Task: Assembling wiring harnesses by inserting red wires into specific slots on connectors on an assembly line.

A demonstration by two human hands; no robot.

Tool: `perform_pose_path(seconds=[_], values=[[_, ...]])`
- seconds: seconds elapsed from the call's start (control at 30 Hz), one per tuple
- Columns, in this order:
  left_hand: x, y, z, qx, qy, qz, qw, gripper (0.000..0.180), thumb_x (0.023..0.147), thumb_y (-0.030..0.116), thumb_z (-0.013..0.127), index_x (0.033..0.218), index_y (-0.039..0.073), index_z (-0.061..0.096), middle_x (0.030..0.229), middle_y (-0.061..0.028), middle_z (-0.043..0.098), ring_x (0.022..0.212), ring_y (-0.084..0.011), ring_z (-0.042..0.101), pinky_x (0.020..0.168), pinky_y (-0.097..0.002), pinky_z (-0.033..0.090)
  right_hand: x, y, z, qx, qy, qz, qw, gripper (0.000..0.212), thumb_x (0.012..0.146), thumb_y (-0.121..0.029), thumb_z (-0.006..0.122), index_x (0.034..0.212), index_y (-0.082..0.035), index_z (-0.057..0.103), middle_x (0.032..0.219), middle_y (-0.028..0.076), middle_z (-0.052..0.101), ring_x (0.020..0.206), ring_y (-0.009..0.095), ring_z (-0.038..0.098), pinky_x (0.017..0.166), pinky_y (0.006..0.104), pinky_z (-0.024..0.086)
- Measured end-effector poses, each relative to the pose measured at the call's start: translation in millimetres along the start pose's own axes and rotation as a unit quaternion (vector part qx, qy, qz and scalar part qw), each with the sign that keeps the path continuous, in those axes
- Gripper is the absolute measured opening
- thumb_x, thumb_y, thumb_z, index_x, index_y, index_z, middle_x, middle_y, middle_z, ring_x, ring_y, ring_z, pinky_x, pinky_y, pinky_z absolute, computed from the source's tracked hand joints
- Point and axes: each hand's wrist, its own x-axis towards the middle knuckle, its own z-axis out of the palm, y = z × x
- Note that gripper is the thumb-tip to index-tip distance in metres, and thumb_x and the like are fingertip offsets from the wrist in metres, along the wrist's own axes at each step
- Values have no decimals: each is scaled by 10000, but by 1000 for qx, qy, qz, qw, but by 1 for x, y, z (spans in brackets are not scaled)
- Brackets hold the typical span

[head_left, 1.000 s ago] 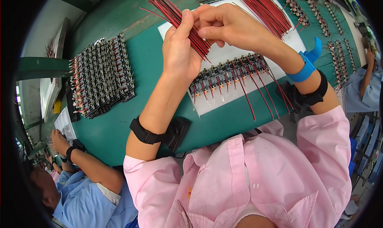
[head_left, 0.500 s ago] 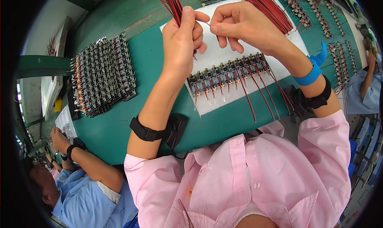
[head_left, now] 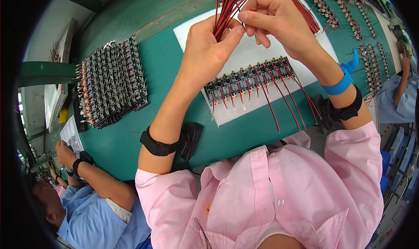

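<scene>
Above the far part of the white foam sheet (head_left: 192,28), my left hand (head_left: 211,46) is closed around a bundle of red and black wires (head_left: 228,9). Close beside it, my right hand (head_left: 270,22) has thumb and forefinger pinched at the edge of that bundle, on what looks like a wire end. Nearer to me, a row of small circuit boards (head_left: 248,83) rests on the sheet. Short wires and clear bulbs hang from its near side. Several long red and black wires (head_left: 290,98) run from its right part over the sheet's edge.
A tall stack of circuit boards (head_left: 113,81) stands on the green table (head_left: 161,70) to the left. More red wires (head_left: 301,13) lie at the far right of the sheet. Strips of small parts (head_left: 349,20) lie beyond. People in blue sit at left (head_left: 100,209) and right (head_left: 396,100).
My left hand has turned and shifted right, tilting the wire bundle toward my right hand. My right hand has moved slightly to the right. The row of boards stays in place.
</scene>
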Motion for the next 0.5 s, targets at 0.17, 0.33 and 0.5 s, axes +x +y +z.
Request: perform_pose_path(seconds=[0.17,0.33,0.5], values=[[0,-3,-1,37,-5,28,999,143,734,130,536,700,-9,528,460,54,338,428,-24,282,389,-219,201,-3,1,2,13,15,10,1000,149,768,-138,545,785,8,524,597,51,539,396,57,445,402,168,345],[-1,-2,0,66,6,44,997,150,729,131,539,693,-14,534,450,51,330,423,-28,285,388,-220,210,-6,1,-4,-19,-27,26,999,138,752,-133,556,766,4,539,608,40,537,438,56,460,420,179,356],[0,-6,-3,95,-13,48,994,171,723,145,559,659,-10,526,452,51,338,424,-29,290,389,-223,221,-8,7,-6,-86,-5,0,996,133,743,-127,561,737,5,548,612,18,523,519,52,465,469,181,357]])
